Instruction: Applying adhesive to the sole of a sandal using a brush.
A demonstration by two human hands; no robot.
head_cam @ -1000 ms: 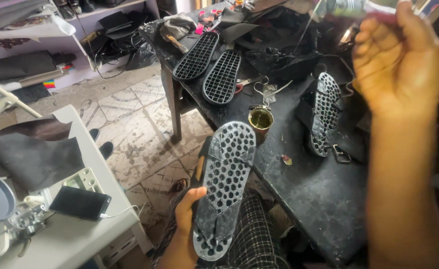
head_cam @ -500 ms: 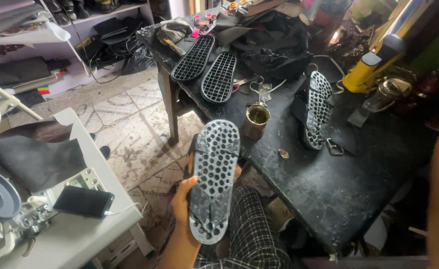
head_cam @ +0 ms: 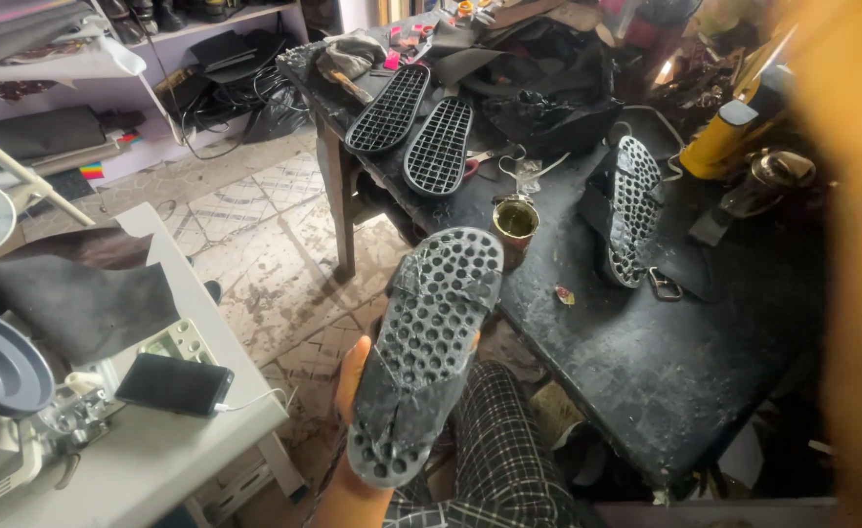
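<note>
Down over a cluttered black workbench (head_cam: pixel 646 391), the person's left hand (head_cam: pixel 353 430) holds up a dark perforated shoe sole (head_cam: pixel 426 342), honeycomb underside facing the camera. The hand sits behind and beneath the sole, thumb showing along its left edge; the fingers are hidden behind it, evidently clamped around it from the back. The sole hangs just in front of the workbench's near left edge, above a lap in checked fabric (head_cam: pixel 499 460).

On the workbench, a small open tin of yellowish glue (head_cam: pixel 516 220) stands just beyond the held sole's toe. A matching perforated sole (head_cam: pixel 631 210) lies further right on the bench top, with a metal buckle (head_cam: pixel 664 285) touching or almost touching its near end. Two grid-patterned soles (head_cam: pixel 416 127) lie side by side at the workbench's far left corner. A yellow bottle (head_cam: pixel 729 137) stands toward the far right side, amid dark scraps of material.

A broad orange blur fills the picture's right edge, probably the right arm close to the lens; the right hand itself cannot be made out, so its fingers cannot be told.

Left of the workbench, across a patterned tiled floor (head_cam: pixel 245 235), a white table (head_cam: pixel 157 440) carries a dark phone (head_cam: pixel 175 384) and a sewing machine (head_cam: pixel 11 411).
</note>
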